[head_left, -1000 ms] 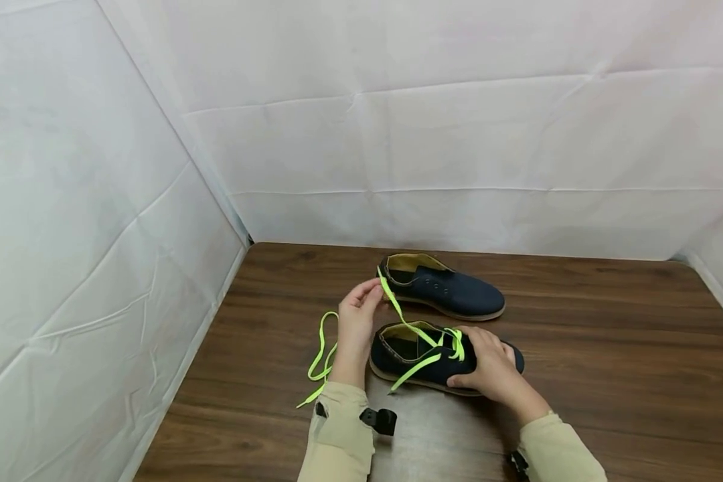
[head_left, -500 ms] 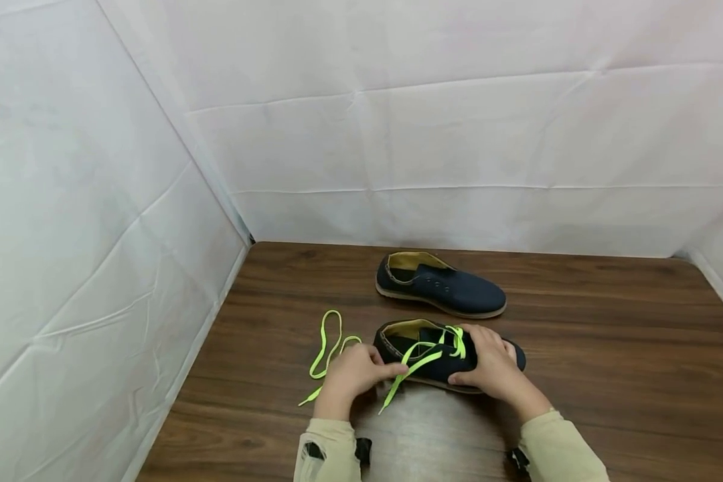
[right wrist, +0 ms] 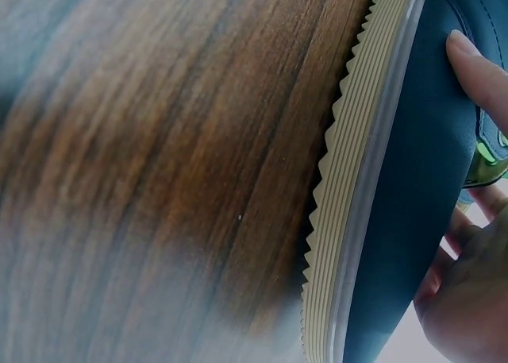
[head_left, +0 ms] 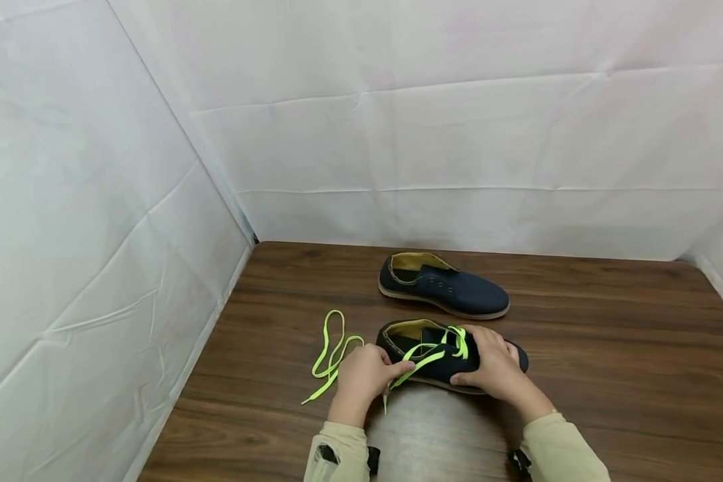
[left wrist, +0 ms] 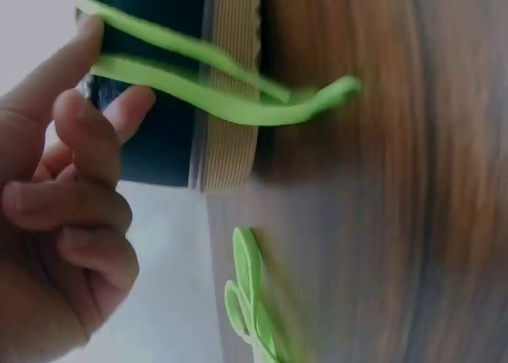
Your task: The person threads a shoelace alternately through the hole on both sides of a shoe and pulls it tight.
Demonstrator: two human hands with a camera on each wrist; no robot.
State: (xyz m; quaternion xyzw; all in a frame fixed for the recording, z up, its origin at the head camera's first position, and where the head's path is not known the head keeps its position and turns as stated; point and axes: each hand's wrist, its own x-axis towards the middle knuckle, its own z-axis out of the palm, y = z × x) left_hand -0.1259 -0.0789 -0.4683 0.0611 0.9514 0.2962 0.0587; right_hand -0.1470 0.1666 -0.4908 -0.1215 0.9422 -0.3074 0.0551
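Observation:
A dark navy shoe [head_left: 442, 373] with a light ribbed sole lies toe to the right, partly laced with a neon yellow-green shoelace [head_left: 429, 360]. My right hand [head_left: 493, 365] grips it over the front, thumb on the near side; that thumb presses the shoe's side in the right wrist view. My left hand [head_left: 364, 375] is at the heel, its thumb reaching over the loose lace ends. In the left wrist view the left thumb touches the lace, the thumb and other fingers stand apart, and both lace ends hang past the sole.
A second navy shoe [head_left: 466, 291], unlaced, stands behind the first. Another neon shoelace [head_left: 326, 340] lies looped on the brown wooden table [head_left: 608, 335], left of my left hand. White cloth walls [head_left: 458, 147] stand at the back and sides.
My left hand has let the raised lace down and moved from above the heel to the shoe's near side, beside both lace ends. The right hand has stayed on the shoe.

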